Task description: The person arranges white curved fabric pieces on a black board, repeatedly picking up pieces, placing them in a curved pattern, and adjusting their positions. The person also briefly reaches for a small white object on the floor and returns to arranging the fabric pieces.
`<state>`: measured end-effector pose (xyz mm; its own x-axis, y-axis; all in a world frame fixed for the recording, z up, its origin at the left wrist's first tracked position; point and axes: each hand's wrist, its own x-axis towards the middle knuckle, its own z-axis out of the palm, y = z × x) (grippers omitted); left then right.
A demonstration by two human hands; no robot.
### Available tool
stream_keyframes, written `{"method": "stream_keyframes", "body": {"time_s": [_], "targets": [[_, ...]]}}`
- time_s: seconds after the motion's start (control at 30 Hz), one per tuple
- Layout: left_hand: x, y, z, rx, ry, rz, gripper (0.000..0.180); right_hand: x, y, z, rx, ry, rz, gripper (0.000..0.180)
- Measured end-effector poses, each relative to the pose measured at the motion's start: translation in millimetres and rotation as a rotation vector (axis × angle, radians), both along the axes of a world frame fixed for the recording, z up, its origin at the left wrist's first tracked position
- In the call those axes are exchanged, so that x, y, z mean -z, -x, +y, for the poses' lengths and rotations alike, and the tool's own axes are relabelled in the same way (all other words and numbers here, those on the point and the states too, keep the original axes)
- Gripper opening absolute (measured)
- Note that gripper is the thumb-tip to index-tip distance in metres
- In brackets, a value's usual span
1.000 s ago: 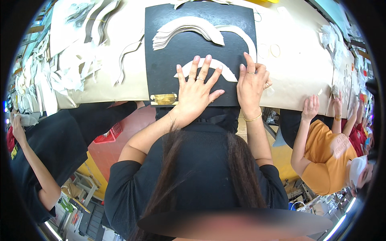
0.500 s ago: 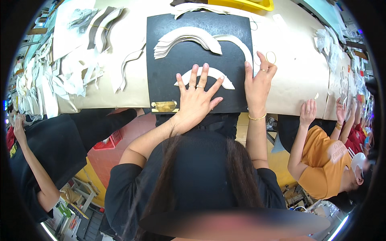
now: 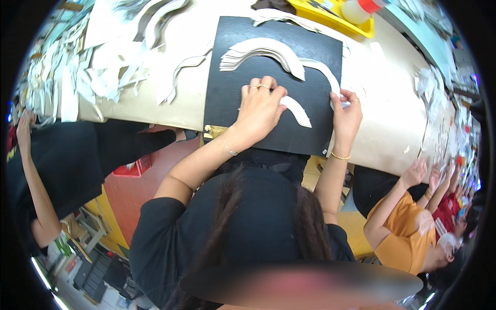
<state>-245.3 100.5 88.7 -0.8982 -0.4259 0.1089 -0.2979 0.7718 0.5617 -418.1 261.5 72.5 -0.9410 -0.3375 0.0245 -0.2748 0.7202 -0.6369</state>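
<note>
While pinching the thin, white, arched strip (image 3: 323, 68), curving away forward-left, in the right hand (image 3: 346, 114), curls the left hand (image 3: 260, 109), grip unclear, over the flat white crescent (image 3: 298, 111).

Stack of strips (image 3: 266, 45) on board (image 3: 225, 101), behind another strip (image 3: 297, 111); tray (image 3: 336, 24) beyond, right.

White arc (image 3: 297, 112) partly behind left grip (image 3: 261, 108) | yellow tray (image 3: 336, 25) cut off

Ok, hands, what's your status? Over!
Left hand curled over short white curved strip, hiding part. Right hand at end of thin white curved strip. Fanned white curved stack beyond, on black rectangular board.
</note>
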Motion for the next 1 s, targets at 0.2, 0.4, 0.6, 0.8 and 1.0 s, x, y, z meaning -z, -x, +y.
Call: {"method": "stream_keyframes", "body": {"time_s": [0.2,0.4,0.6,0.8,1.0], "targets": [[-2.0,-4.0,-13.2,0.051,-0.216,-0.001,0.024,6.6,10.8,21.6,-0.016,0.14,-0.128,0.028],[-7.9,-25.1,-32.9,-0.049,-0.24,0.004,0.053,10.0,15.5,30.9,-0.006,0.261,-0.204,0.026],[-7.7,-19.2,0.3,0.102,-0.125,-0.058,0.034,-0.6,12.4,25.9,-0.02,0.182,-0.221,0.027],[-12.9,-23.9,-6.9,0.139,-0.341,-0.029,0.026,-1.2,11.4,30.2,-0.039,0.24,-0.298,0.029],[-29.9,-68.9,-100.3,-0.302,-0.807,0.041,0.026,6.9,12.0,34.8,-0.017,0.199,-0.215,0.025]]}}
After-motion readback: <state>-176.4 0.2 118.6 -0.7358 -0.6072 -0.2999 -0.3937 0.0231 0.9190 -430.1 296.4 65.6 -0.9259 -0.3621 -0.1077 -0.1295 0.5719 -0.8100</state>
